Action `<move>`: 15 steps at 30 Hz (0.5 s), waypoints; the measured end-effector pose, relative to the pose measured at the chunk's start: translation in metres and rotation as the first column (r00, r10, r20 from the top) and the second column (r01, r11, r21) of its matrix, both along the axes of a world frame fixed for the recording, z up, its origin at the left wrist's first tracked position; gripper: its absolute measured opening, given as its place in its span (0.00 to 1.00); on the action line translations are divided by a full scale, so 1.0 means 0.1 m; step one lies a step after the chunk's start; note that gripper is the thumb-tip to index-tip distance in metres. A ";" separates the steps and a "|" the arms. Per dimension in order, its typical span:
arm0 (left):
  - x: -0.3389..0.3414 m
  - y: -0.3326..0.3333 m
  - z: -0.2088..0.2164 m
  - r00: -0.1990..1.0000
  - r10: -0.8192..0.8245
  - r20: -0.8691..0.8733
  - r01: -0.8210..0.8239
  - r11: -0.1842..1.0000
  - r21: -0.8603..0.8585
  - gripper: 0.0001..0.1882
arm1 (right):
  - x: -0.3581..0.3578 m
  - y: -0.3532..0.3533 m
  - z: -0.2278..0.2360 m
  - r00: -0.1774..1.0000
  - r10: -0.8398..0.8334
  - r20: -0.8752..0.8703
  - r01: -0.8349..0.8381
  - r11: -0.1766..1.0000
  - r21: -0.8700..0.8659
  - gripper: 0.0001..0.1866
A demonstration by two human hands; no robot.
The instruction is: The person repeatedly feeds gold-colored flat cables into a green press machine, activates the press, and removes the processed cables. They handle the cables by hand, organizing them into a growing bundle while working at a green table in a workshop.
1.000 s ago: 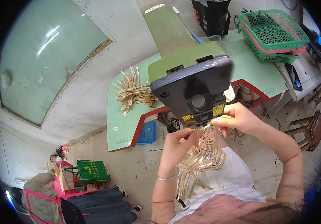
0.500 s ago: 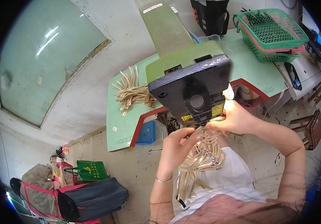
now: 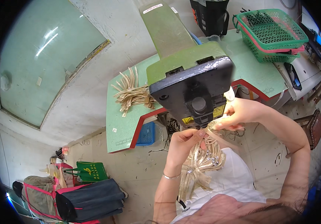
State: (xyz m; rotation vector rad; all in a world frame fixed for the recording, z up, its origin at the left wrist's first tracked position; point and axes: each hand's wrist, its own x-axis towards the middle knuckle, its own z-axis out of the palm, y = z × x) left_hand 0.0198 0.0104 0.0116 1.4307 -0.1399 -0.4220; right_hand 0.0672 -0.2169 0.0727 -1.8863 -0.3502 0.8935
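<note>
Beneath the black front of a green machine (image 3: 190, 80), both my hands meet at a bunch of gold straps. My left hand (image 3: 184, 145), with a thin bracelet at the wrist, pinches a gold strap (image 3: 208, 133) between thumb and fingers. On the other side, my right hand (image 3: 239, 115) has its fingers closed on the glittery end of the straps, close under the machine's lower tip. More gold straps (image 3: 194, 164) with small silvery buckles (image 3: 213, 160) hang over my lap on white clothing (image 3: 233, 171). The machine's tip partly hides the spot between the hands.
A pile of gold straps (image 3: 132, 93) lies on the green table (image 3: 121, 127), left of the machine. Stacked green and pink baskets (image 3: 272, 31) stand at the far right, near a phone (image 3: 293, 75). A stool (image 3: 313, 130) is to the right; bags (image 3: 82, 198) lie lower left.
My left hand has shifted slightly right with the strap. My right hand has moved slightly right, its fingers more spread out, and a pale strap now slants below it.
</note>
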 end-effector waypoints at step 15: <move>-0.43 0.19 -0.29 0.931 0.355 0.083 -0.356 0.935 -0.009 0.10 | -0.22 0.23 -0.26 0.978 -0.209 -0.001 0.203 0.949 0.243 0.10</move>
